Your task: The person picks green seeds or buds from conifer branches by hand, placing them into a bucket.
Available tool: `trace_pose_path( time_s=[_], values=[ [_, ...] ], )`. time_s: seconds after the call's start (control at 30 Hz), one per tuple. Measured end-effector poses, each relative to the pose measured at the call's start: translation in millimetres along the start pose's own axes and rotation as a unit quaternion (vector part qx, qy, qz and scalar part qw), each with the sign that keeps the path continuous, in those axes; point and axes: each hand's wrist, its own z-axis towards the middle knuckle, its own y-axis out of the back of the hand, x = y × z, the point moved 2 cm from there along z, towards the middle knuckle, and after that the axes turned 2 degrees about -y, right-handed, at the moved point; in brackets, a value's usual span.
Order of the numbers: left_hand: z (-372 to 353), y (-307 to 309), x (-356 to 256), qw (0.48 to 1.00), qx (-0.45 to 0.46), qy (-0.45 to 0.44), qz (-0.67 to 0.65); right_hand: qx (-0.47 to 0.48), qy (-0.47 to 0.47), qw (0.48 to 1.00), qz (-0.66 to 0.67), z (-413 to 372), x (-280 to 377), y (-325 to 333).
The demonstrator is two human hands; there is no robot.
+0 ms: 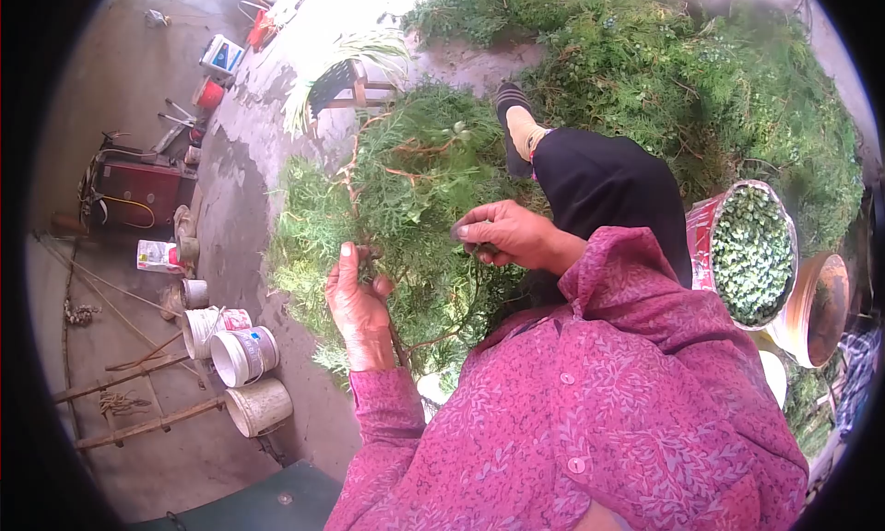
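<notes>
My left hand (358,300) is closed around a woody stem of a leafy green branch (415,167), which spreads out in front of me and across my lap. To its right, my right hand (502,234) is pinched over the foliage, thumb against fingers; what it holds, if anything, is too small to make out. Small pale green cones or berries show on the upper part of the branch. At my right stands a red and white bucket (702,245) filled with many small green pieces.
A large heap of green branches (682,98) covers the floor ahead and right. An orange-brown pot (825,310) stands beside the bucket. At left are several white buckets (244,356), a wooden ladder (152,393) and a dark red box (138,194). A small stool (355,88) stands ahead.
</notes>
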Motion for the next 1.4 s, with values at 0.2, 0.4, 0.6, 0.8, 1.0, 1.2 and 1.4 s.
trace_pose_path(
  time_s=[0.2,0.4,0.6,0.8,1.0,1.2,1.4],
  values=[
    [-8.6,-12.9,4.7,0.997,0.065,0.0,0.051,-0.034,0.066,0.997,0.011,17.1,-0.2,-1.8],
    [-20.5,-33.8,2.7,0.998,0.058,0.005,0.018,-0.057,0.129,0.987,0.082,5.0,8.9,-11.1],
    [-26.1,-43.0,8.3,0.996,0.088,0.017,0.016,-0.156,0.08,0.967,0.187,14.4,12.2,-4.0],
    [-26.8,-41.9,7.1,0.996,0.076,0.03,0.029,-0.188,0.056,0.96,0.201,13.0,13.7,3.6],
    [-32.4,-44.7,7.6,0.993,0.108,0.026,0.049,-0.154,0.066,0.958,0.235,10.9,18.8,0.5],
    [-30.2,-42.2,11.9,0.994,0.097,0.031,0.047,-0.213,0.05,0.948,0.23,10.2,15.7,8.4],
    [-28.6,-41.5,10.7,0.997,0.046,0.031,0.051,-0.084,0.052,0.985,0.144,7.4,5.9,13.2]
  ],
)
